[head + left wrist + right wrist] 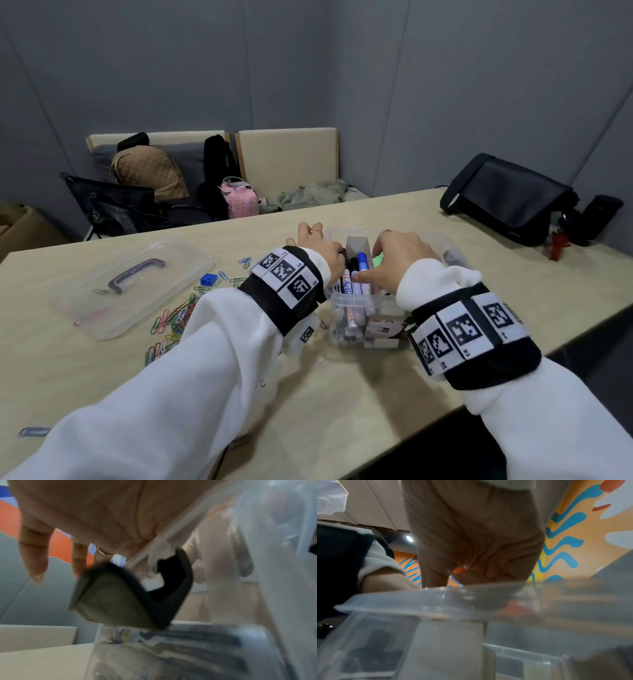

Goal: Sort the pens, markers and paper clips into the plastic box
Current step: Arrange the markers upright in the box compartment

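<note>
The plastic box [356,301] stands on the table [342,394] between the two wrists, without its cover. It looks light, stiff and smooth, so I think it can slide or tip if one side is pushed; the rim and the walls are the safe places to hold it. Inside the box, in the compartment on its left side, the markers [356,284] lie close together. They are hard and round, so they roll easily and are best taken at the middle of the barrel.

The left hand [322,250] is at the left wall of the box, fingers spread over the rim; I cannot tell if it grips anything. The right hand [400,253] is above the box with the fingers bent down to the markers; whether it pinches one is hidden.

Left of the box, many paper clips [178,315] are scattered. They are thin, light and slippery, easier to pinch or sweep together. Further left of the box lies the clear lid [137,291].
</note>
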Tool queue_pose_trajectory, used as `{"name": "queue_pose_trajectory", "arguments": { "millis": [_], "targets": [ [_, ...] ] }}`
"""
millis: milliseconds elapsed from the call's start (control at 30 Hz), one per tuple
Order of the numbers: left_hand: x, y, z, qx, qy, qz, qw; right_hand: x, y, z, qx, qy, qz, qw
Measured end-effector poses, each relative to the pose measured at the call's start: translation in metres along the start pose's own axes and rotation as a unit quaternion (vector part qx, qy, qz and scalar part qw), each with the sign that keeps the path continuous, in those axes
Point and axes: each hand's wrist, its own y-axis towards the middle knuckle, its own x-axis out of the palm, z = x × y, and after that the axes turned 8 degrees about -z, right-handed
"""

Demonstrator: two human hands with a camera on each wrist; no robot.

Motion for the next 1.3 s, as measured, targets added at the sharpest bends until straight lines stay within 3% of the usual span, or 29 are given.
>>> {"name": "queue_pose_trajectory", "arguments": {
  "millis": [500, 767, 1000, 1300],
  "targets": [
    [-0.003, -0.001, 0.001, 0.006, 0.041, -0.07, 0.997, 0.031, -0.005, 0.014, -0.034, -0.06, 0.008, 0.998],
    [-0.006, -0.002, 0.002, 0.0, 0.093, -0.053, 0.994, 0.031, -0.009, 0.014, -0.047, -0.124, 0.059, 0.989],
    [-0.004, -0.004, 0.004, 0.003, 0.111, -0.037, 0.993, 0.035, -0.006, 0.014, -0.058, -0.147, 0.012, 0.987],
    [-0.001, -0.002, 0.0, 0.021, 0.073, -0.037, 0.996, 0.041, -0.004, 0.015, -0.044, -0.065, 0.045, 0.996]
  ]
}}
